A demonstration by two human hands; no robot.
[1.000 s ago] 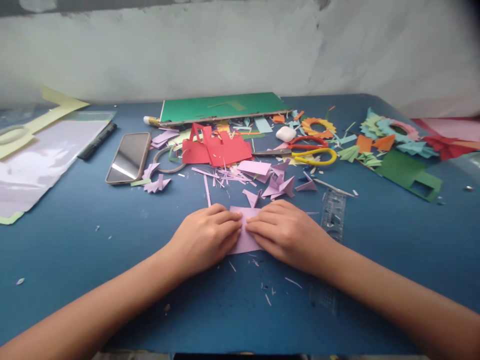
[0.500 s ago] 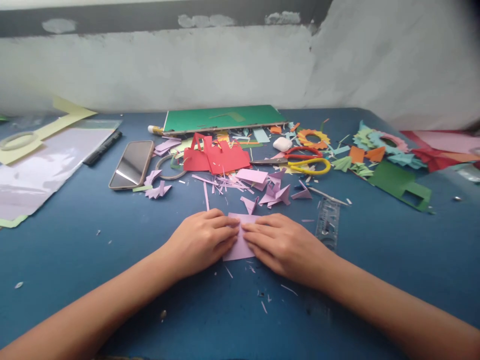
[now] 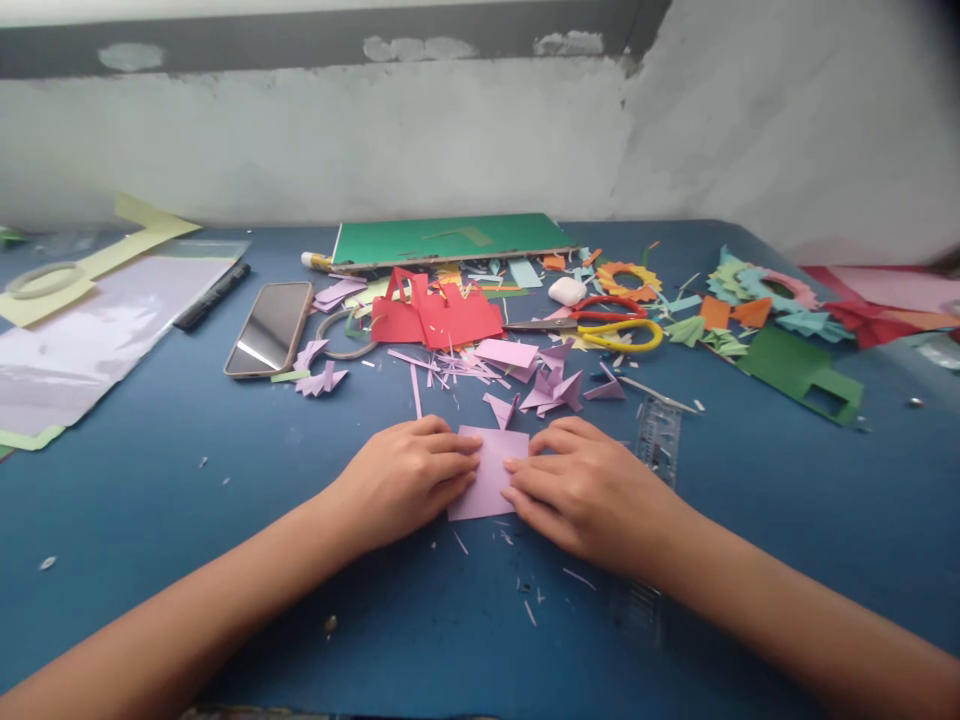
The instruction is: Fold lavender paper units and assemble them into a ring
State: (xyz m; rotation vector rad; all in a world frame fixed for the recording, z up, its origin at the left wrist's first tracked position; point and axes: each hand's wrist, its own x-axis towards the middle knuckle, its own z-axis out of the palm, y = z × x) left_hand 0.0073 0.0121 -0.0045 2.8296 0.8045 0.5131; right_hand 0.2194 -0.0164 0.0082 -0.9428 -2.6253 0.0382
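Note:
A square of purple paper (image 3: 491,478) lies flat on the blue table between my hands. My left hand (image 3: 409,478) rests over its left edge, fingers stretched out flat with their tips on the sheet. From the other side, my right hand (image 3: 577,485) touches the right part of the paper with spread, extended fingertips. Both thumbs are mostly hidden. Just beyond the square stand folded purple paper pieces (image 3: 553,388), and thin purple strips (image 3: 457,370) lie scattered behind it. A clear plastic ruler (image 3: 660,440) is partly covered by my right forearm.
Behind are red cut paper (image 3: 439,312), scissors (image 3: 619,334) with red and yellow handles, a white case (image 3: 567,290) and a green board (image 3: 450,238). A phone (image 3: 270,330) and a black pen (image 3: 212,297) lie left. Folded paper rings (image 3: 780,285) and green card (image 3: 802,372) are right.
My right hand has slid a little to the right across the purple paper, uncovering more of its middle and upper right corner. My left hand stays on the left edge.

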